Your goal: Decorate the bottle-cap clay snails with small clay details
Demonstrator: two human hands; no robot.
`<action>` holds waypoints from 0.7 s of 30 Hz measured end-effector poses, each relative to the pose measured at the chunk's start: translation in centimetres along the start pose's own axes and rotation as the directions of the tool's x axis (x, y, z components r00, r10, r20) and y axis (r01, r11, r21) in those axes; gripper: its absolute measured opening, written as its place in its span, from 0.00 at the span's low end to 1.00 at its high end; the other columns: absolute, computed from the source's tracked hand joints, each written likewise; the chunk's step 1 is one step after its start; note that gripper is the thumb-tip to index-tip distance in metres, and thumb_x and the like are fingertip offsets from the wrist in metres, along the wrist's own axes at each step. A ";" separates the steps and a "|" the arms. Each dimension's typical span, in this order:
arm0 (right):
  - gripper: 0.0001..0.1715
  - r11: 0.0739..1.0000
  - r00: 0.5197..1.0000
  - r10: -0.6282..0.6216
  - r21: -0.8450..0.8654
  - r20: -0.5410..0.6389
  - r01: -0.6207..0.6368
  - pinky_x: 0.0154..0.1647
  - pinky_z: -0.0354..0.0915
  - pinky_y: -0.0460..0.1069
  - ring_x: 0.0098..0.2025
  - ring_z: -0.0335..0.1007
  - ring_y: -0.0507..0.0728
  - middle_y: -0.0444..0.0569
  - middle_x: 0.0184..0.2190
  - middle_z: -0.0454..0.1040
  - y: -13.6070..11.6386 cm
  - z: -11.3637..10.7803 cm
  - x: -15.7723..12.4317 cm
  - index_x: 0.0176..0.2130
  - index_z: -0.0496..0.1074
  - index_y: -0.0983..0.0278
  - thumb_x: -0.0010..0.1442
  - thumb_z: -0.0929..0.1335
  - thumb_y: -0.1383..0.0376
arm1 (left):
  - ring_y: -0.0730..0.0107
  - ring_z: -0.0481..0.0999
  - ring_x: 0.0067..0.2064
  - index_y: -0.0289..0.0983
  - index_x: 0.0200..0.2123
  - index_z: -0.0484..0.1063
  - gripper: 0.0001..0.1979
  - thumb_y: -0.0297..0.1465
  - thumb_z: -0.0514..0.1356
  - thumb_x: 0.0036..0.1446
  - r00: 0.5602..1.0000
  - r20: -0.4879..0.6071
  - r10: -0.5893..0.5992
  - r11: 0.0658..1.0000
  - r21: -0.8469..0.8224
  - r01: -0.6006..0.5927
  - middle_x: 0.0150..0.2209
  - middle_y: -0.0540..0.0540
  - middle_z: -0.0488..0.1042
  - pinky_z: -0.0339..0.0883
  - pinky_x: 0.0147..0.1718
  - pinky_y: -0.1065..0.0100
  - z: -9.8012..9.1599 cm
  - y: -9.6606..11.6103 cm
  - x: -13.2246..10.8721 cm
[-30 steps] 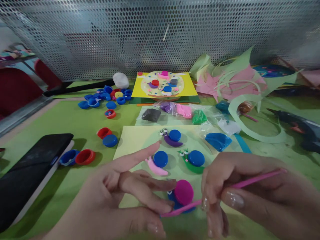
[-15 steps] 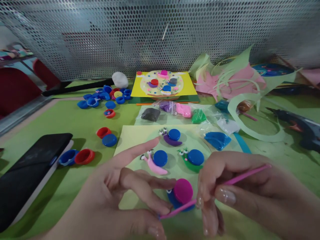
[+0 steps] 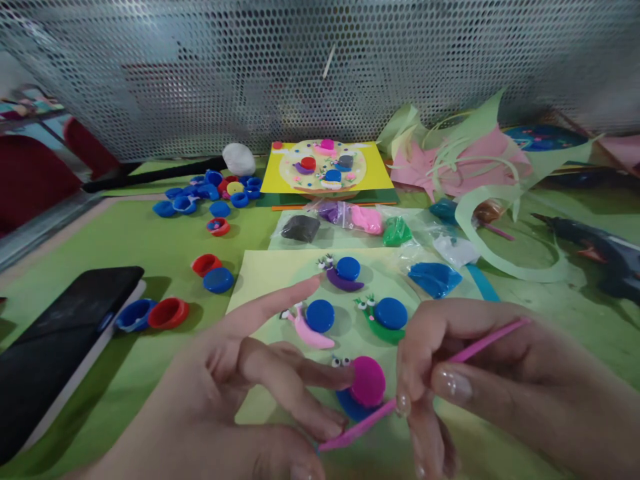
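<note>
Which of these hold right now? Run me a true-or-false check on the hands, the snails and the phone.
1. The right hand holds a pink stick. True.
2. The purple snail carries a red cap. False: it carries a blue cap.
3. The blue snail has a magenta cap. True.
4. The phone lies to the right of both hands. False: it lies to their left.
5. The green snail is to the right of the pink snail. True.
6. The left hand rests on the phone. False: it is at the lower end of the pink stick.
</note>
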State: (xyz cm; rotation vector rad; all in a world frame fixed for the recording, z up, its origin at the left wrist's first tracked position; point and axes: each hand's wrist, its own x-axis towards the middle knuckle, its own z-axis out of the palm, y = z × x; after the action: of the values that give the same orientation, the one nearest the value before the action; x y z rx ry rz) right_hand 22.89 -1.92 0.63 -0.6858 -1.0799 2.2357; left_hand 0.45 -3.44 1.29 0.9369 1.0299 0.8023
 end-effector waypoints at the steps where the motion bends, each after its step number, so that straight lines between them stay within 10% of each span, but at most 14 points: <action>1: 0.06 1.000 1.000 -0.005 -0.004 0.004 0.005 0.32 0.69 0.37 0.28 0.75 0.44 0.42 0.26 0.78 0.0 0.0 0.0 0.35 0.74 0.63 0.63 0.68 0.63 | 0.60 0.82 0.39 0.58 0.45 0.75 0.37 0.20 0.74 0.32 1.000 0.000 -0.014 1.000 -0.004 0.014 0.18 0.57 0.79 0.70 0.49 0.62 0.1 0.1 0.0; 17: 0.07 0.999 0.999 0.006 0.053 0.032 -0.008 0.31 0.69 0.38 0.28 0.74 0.44 0.43 0.26 0.77 0.0 0.0 0.2 0.35 0.74 0.64 0.63 0.68 0.63 | 0.66 0.82 0.37 0.61 0.42 0.75 0.36 0.19 0.73 0.32 0.998 -0.051 -0.030 0.999 0.026 0.031 0.17 0.60 0.78 0.69 0.49 0.68 0.2 0.0 -0.1; 21: 0.07 0.998 0.999 0.010 0.068 0.046 -0.013 0.31 0.69 0.38 0.27 0.74 0.45 0.43 0.26 0.77 -0.1 0.0 0.2 0.34 0.74 0.65 0.62 0.68 0.64 | 0.64 0.83 0.35 0.60 0.48 0.72 0.38 0.24 0.74 0.35 0.991 0.072 0.115 0.992 0.039 -0.118 0.19 0.61 0.80 0.71 0.48 0.62 -0.5 -0.9 0.2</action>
State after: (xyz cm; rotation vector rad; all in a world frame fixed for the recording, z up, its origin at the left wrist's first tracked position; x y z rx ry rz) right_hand 22.82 -1.73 0.71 -0.6167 -1.0185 2.2965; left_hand 0.17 -3.49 0.29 1.0629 0.9416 0.8411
